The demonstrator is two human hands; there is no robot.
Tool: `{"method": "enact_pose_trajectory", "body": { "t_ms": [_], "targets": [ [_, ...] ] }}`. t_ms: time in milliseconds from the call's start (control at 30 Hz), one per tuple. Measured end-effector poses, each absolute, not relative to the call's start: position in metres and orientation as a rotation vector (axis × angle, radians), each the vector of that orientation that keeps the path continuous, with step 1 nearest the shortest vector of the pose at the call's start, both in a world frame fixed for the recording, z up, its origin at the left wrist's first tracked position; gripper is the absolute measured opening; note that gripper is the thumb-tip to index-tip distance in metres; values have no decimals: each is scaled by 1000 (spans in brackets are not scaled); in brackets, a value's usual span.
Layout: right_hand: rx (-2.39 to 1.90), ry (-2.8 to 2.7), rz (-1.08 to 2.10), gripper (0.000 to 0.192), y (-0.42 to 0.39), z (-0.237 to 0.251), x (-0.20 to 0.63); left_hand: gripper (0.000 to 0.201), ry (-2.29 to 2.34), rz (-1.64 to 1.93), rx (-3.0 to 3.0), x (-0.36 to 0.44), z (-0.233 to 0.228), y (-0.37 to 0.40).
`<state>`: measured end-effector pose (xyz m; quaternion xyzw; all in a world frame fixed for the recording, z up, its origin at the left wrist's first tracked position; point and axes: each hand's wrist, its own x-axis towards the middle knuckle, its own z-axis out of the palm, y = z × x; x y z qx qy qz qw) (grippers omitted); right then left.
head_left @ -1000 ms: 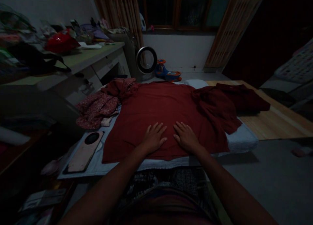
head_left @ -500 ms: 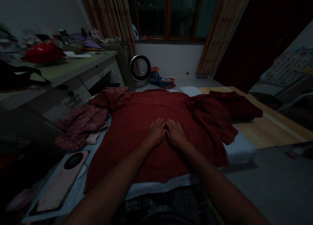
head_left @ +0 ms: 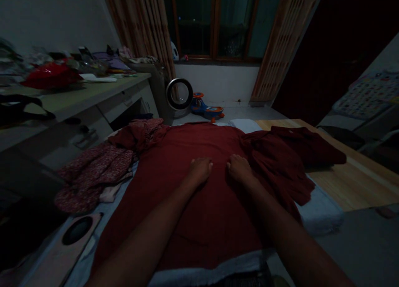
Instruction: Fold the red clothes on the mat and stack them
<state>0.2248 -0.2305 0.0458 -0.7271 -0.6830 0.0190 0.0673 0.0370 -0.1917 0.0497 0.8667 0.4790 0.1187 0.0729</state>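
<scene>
Rust-red garment (head_left: 205, 224), one in all, lies spread across a pale towel (head_left: 321, 210), its body apparently mostly smoothed, its two crumpled sleeves (head_left: 279, 166) seemingly left to do. Left hand (head_left: 201, 169) and right hand (head_left: 240, 168) sit over its middle, fingers curled inward (whether they pinch any fabric, I cannot tell). Right of that garment is one folded dark-red bundle (head_left: 311, 145) on the worktop (head_left: 333, 191); left of it, one speckled heap (head_left: 93, 170) and one phone (head_left: 56, 256).

Gap between left fingers (head_left: 210, 165) and right fingers (head_left: 230, 165), over red shirt (head_left: 215, 195). Bunched sleeve (head_left: 277, 162) obstructs right side, floral clothing (head_left: 96, 175) left.
</scene>
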Motion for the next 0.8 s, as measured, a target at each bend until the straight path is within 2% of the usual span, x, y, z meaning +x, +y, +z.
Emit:
{"method": "enact_pose_trajectory", "body": {
  "t_ms": [100, 233, 467, 567, 667, 800],
  "targets": [
    [-1876, -2202, 126, 46, -198, 41, 196, 30, 1503, 462, 2594, 47, 50, -158],
    [-1720, -2302, 262, 48, -168, 22, 188, 25, 1563, 408, 2532, 54, 37, -127],
    [-2070, -2157, 108, 49, -137, 15, 259, 29, 1726, 477, 2475, 66, 18, -95],
    [-2200, -2045, 10, 44, -126, 21, 262, 29, 1816, 542, 2435, 67, 11, -90],
    [-1933, -2173, 2, 45, -120, 19, 238, 29, 1843, 632, 2442, 64, 5, -90],
    [-1520, -2421, 210, 51, -109, 7, 208, 35, 1800, 670, 2433, 60, 2, -90]
  ]
}}
